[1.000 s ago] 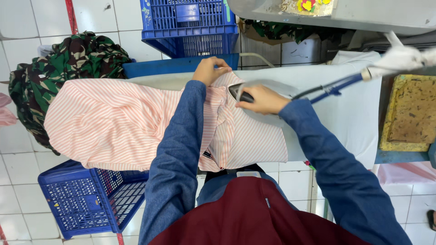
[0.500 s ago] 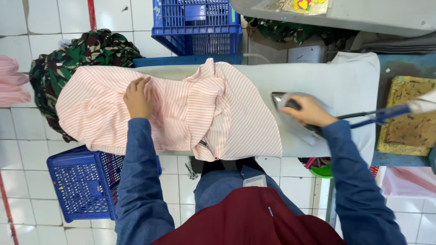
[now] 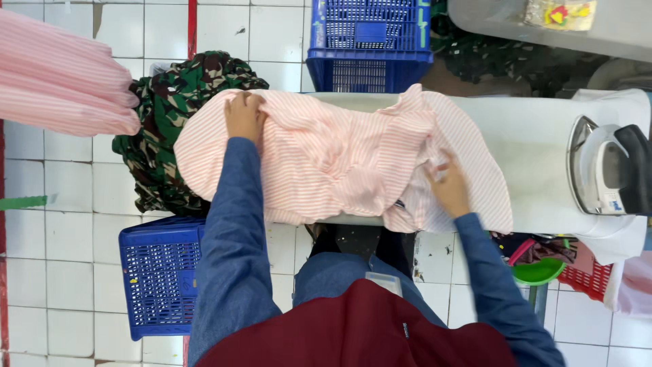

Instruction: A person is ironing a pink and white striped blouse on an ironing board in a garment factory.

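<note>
A pink-and-white striped garment (image 3: 333,156) lies crumpled over the white ironing board (image 3: 530,136). My left hand (image 3: 244,115) grips the cloth at its left end, over the board's tip. My right hand (image 3: 447,185) holds a fold of the garment near the board's front edge. An electric iron (image 3: 608,170) with a black handle rests on its own at the right end of the board, away from both hands.
A camouflage-patterned cloth (image 3: 173,129) is heaped left of the board. Blue plastic crates stand at the far side (image 3: 370,41) and by my left leg (image 3: 159,278). Pink striped fabric (image 3: 61,75) hangs at upper left. A green bowl (image 3: 540,272) and red basket (image 3: 584,275) sit below right.
My right hand has let go of the iron, which now sits at the board's right end, and has moved left onto the garment. My left hand has stayed on the cloth's left end.
</note>
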